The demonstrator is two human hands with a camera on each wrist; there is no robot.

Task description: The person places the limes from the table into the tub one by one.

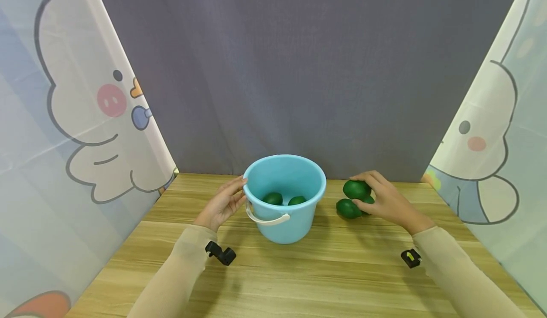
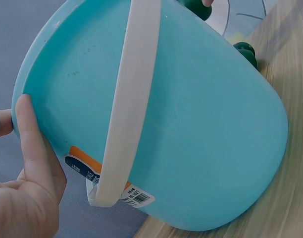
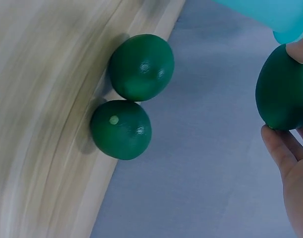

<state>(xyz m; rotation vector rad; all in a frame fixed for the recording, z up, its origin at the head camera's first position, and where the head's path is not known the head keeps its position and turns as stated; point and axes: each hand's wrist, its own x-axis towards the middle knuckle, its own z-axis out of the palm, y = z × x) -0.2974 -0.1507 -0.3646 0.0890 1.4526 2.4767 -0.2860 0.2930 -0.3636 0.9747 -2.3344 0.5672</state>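
Observation:
A light blue bucket with a white handle stands on the wooden table; two green fruits lie inside it. My left hand holds the bucket's left rim, thumb and fingers on either side of the edge, as the left wrist view shows. To the right of the bucket, my right hand pinches a green fruit between thumb and fingers, raised off the table. Below it, two more green fruits rest side by side on the table, touching each other.
The wooden table extends in front of the bucket. A dark grey curtain hangs behind, and printed cartoon cloths stand at both sides. Each wrist carries a small black mount.

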